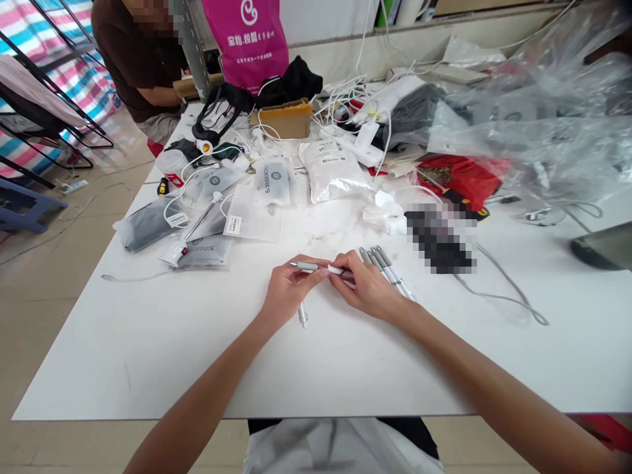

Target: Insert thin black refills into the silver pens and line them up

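Observation:
Over the middle of the white table (pixel 197 349), my left hand (pixel 286 289) and my right hand (pixel 363 286) meet fingertip to fingertip. Between them they hold a grey and white pen (pixel 309 266), lying level, its tip pointing left. My left fingers are closed on the tip end, my right fingers on the other end, partly hidden by the fingers. Below my left hand another silver pen (pixel 303 316) lies on the table. Several grey and silver pens (pixel 388 266) lie side by side just behind my right hand.
Plastic-wrapped packages (pixel 151 224) lie at the left, a white padded bag (pixel 336 171) at the back. Tangled white cables, a cardboard box (pixel 284 122), a pink bag (pixel 247 39) and clear plastic (pixel 533 138) crowd the far side. A seated person (pixel 138 66) is at back left.

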### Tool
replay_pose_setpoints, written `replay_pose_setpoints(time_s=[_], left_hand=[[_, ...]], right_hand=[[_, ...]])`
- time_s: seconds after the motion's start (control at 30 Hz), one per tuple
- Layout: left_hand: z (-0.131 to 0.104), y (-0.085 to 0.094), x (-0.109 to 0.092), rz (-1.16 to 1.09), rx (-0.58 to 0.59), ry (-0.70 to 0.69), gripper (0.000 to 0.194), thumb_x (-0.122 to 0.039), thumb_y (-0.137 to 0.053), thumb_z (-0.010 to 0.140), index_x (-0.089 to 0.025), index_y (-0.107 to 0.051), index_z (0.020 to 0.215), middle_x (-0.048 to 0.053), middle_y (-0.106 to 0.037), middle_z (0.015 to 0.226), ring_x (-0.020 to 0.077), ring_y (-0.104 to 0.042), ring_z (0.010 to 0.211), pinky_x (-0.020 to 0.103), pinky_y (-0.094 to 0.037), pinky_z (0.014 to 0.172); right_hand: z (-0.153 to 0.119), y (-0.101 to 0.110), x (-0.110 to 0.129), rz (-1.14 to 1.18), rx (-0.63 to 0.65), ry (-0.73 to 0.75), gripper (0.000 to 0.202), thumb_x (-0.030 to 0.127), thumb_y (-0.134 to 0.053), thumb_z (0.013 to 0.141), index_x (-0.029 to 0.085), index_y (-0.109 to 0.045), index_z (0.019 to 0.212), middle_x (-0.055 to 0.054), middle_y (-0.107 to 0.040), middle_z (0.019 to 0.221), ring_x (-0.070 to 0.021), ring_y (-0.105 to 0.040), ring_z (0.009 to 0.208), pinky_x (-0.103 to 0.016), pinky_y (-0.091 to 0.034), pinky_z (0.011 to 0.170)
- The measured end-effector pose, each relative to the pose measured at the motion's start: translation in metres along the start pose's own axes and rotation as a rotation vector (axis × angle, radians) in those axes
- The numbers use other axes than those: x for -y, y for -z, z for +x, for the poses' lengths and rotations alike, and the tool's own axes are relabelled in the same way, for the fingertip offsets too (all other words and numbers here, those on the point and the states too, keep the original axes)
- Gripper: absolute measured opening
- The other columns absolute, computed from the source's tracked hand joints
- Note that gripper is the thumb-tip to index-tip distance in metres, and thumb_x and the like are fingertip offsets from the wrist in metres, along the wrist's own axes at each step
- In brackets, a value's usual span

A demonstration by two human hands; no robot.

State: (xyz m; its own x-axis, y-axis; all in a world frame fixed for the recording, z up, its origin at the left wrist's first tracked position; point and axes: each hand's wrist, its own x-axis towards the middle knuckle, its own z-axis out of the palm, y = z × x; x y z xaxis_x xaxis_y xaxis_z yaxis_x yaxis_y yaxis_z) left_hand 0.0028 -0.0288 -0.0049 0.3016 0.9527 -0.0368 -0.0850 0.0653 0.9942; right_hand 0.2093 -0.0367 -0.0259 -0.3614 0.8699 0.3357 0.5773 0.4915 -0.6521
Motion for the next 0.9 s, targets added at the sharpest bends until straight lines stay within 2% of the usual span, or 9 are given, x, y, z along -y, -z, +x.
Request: replay_pose_setpoints(time_s=[0.13, 0.3, 0.4, 0.5, 0.57, 0.63, 0.73, 0.9], left_hand=[[-0.0038, -0.0053, 0.0015, 0.034, 0.015, 0.025, 0.026, -0.04, -0.081, 0.094, -0.022, -0.086, 0.111, 0.01, -0.079, 0.119, 0.0251, -0.073, 0.114, 0.036, -0.058, 0.101], [-0.0052, -0.0067, 0.0008, 0.051, -0.006, 0.03, 0.023, -0.035, -0.085, 0.092, -0.027, -0.087, 0.113, 0.007, -0.078, 0.111, 0.023, -0.071, 0.111, 0.034, -0.057, 0.097], [-0.0044, -0.005, -0.0003, 0.062, -0.01, 0.039, 0.025, -0.033, -0.087, 0.09, -0.029, -0.087, 0.114, 0.007, -0.077, 0.108, 0.0223, -0.07, 0.107, 0.033, -0.056, 0.093], [-0.0046, -0.0046, -0.0016, 0.087, 0.005, 0.052, 0.027, -0.033, -0.087, 0.09, -0.032, -0.087, 0.116, 0.007, -0.076, 0.106, 0.0223, -0.069, 0.103, 0.03, -0.055, 0.08], [-0.0055, -0.0058, -0.0026, 0.113, 0.01, 0.053, 0.029, -0.033, -0.089, 0.088, -0.034, -0.086, 0.117, 0.006, -0.076, 0.105, 0.0221, -0.068, 0.1, 0.029, -0.053, 0.072], [-0.0067, -0.0078, -0.0034, 0.112, 0.021, 0.04, 0.032, -0.032, -0.09, 0.087, -0.036, -0.086, 0.118, 0.005, -0.075, 0.105, 0.022, -0.068, 0.098, 0.03, -0.055, 0.075], [-0.0083, -0.0105, -0.0039, 0.074, 0.045, 0.04, 0.035, -0.031, -0.089, 0.088, -0.038, -0.084, 0.122, 0.004, -0.075, 0.106, 0.0219, -0.068, 0.098, 0.036, -0.058, 0.09], [-0.0108, -0.0107, -0.002, 0.024, 0.091, 0.036, 0.054, -0.032, -0.088, 0.089, -0.036, -0.074, 0.141, 0.007, -0.072, 0.114, 0.022, -0.068, 0.103, 0.038, -0.058, 0.097]], right_hand=[[-0.0083, 0.0002, -0.0012, 0.012, 0.002, 0.017, 0.01, 0.028, -0.056, 0.108, 0.023, -0.048, 0.111, -0.005, -0.073, 0.095, -0.0128, -0.055, 0.058, -0.028, -0.041, 0.055], [-0.0085, 0.0057, -0.0027, -0.079, -0.047, 0.225, 0.01, 0.018, -0.053, 0.109, 0.023, -0.055, 0.117, -0.004, -0.073, 0.097, -0.0142, -0.064, 0.07, -0.026, -0.042, 0.057], [-0.0087, 0.0042, -0.002, -0.075, -0.043, 0.193, 0.012, 0.02, -0.055, 0.109, 0.023, -0.055, 0.121, -0.004, -0.073, 0.098, -0.0135, -0.065, 0.071, -0.026, -0.046, 0.06], [-0.0109, -0.0005, -0.0013, -0.048, -0.056, 0.153, 0.016, 0.023, -0.058, 0.109, 0.023, -0.052, 0.124, -0.004, -0.075, 0.099, -0.0126, -0.064, 0.066, -0.026, -0.046, 0.058], [-0.0119, -0.0023, -0.0015, -0.06, -0.071, 0.194, 0.014, 0.022, -0.057, 0.109, 0.023, -0.051, 0.121, -0.003, -0.074, 0.095, -0.0124, -0.062, 0.064, -0.025, -0.043, 0.055], [-0.0118, -0.0018, -0.0021, -0.096, -0.086, 0.255, 0.012, 0.019, -0.055, 0.109, 0.023, -0.051, 0.119, -0.001, -0.07, 0.088, -0.012, -0.059, 0.062, -0.025, -0.039, 0.053], [-0.0105, 0.002, -0.0025, -0.184, -0.097, 0.308, 0.012, 0.018, -0.053, 0.109, 0.023, -0.052, 0.119, 0.001, -0.066, 0.082, -0.011, -0.054, 0.059, -0.026, -0.034, 0.051], [-0.0092, 0.0069, -0.0016, -0.186, -0.081, 0.303, 0.021, 0.019, -0.052, 0.109, 0.024, -0.052, 0.129, -0.001, -0.07, 0.087, -0.0103, -0.056, 0.059, -0.025, -0.037, 0.051]])
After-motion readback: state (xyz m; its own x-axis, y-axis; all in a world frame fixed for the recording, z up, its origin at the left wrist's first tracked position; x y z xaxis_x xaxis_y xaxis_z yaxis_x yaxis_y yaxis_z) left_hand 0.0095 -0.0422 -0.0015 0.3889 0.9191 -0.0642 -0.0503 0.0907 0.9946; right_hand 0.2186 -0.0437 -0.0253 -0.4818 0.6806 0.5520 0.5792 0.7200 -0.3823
